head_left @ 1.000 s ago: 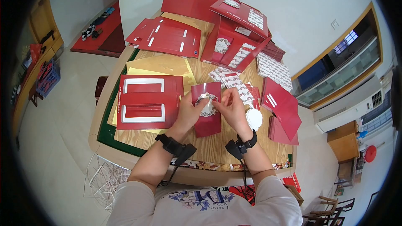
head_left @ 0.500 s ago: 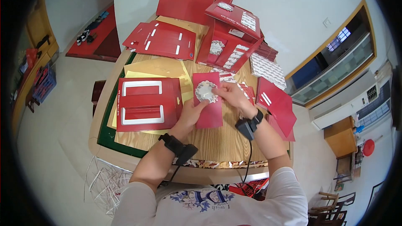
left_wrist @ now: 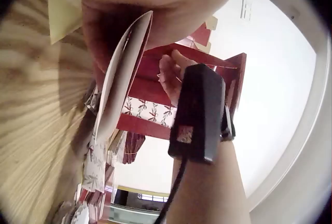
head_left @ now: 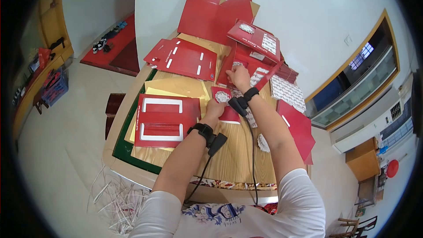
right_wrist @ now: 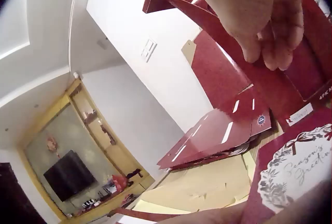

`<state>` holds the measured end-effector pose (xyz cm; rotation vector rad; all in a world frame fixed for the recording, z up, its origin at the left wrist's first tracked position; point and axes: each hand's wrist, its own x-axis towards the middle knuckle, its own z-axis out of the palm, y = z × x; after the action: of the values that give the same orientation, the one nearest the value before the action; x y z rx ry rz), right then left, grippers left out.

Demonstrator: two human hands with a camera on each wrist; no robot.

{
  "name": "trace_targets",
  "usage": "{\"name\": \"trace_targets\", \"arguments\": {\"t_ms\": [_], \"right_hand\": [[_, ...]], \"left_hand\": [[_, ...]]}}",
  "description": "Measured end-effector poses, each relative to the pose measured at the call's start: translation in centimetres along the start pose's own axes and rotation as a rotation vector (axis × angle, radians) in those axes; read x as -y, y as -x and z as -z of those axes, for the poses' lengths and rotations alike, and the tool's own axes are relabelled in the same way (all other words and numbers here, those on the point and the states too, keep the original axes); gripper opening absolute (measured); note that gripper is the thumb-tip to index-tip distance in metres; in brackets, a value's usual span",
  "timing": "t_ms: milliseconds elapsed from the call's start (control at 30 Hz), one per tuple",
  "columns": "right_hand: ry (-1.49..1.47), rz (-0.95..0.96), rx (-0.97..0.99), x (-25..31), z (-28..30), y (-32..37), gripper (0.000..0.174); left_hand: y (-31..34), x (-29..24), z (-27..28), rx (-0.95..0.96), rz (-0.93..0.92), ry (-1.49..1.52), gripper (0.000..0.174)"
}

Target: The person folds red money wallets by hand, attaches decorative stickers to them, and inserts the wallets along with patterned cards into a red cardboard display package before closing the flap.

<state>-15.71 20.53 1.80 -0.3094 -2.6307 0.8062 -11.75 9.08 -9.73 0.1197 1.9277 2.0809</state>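
My left hand (head_left: 214, 110) grips a long red money wallet (head_left: 229, 113) over the table. On its front is a round, white, scalloped label (head_left: 223, 97); the right wrist view shows its "Season's Greetings" lettering and leafy border. From the side, the left wrist view shows the wallet's pale edge bowed slightly. My right hand (head_left: 240, 78) reaches to the standing red display box (head_left: 253, 63), its fingers loosely bent in front of the box's face. No held thing shows between those fingers in the right wrist view.
A red card panel (head_left: 168, 125) with white-edged slots lies on yellow sheets at left. Slotted red panels (head_left: 185, 59) lie behind. At right are a patterned stack (head_left: 287, 92) and red envelopes (head_left: 297, 128). A white scalloped label (head_left: 263, 143) lies beneath the right forearm.
My right hand has left the label on the wallet and moved forward to the display box. The left hand keeps hold of the wallet, now a little farther forward.
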Motion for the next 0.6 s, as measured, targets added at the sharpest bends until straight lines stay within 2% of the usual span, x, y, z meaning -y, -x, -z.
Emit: {"name": "trace_targets", "arguments": {"t_ms": [100, 233, 333, 467, 533, 600], "right_hand": [[0.005, 0.038, 0.011, -0.1, 0.4, -0.3, 0.022], [-0.021, 0.036, 0.039, 0.1, 1.1, -0.6, 0.022], [0.036, 0.083, 0.044, -0.1, 1.1, -0.7, 0.022], [-0.049, 0.037, 0.102, 0.2, 1.3, -0.1, 0.023], [-0.087, 0.021, 0.133, 0.6, 1.4, 0.3, 0.02], [-0.173, -0.012, 0.202, 1.1, 2.6, 1.1, 0.017]], "left_hand": [[-1.4, 0.3, 0.2, 0.031, 0.133, 0.024, 0.023], [-0.7, -2.2, 0.7, 0.082, 0.24, 0.269, 0.027], [-2.3, -1.8, 0.1, 0.062, 0.288, 0.217, 0.028], [-4.8, 2.0, -0.6, 0.02, 0.135, 0.032, 0.032], [-3.3, 0.3, 0.0, 0.032, 0.083, 0.034, 0.037], [-1.4, -0.9, 0.5, -0.038, 0.044, -0.041, 0.048]]}}
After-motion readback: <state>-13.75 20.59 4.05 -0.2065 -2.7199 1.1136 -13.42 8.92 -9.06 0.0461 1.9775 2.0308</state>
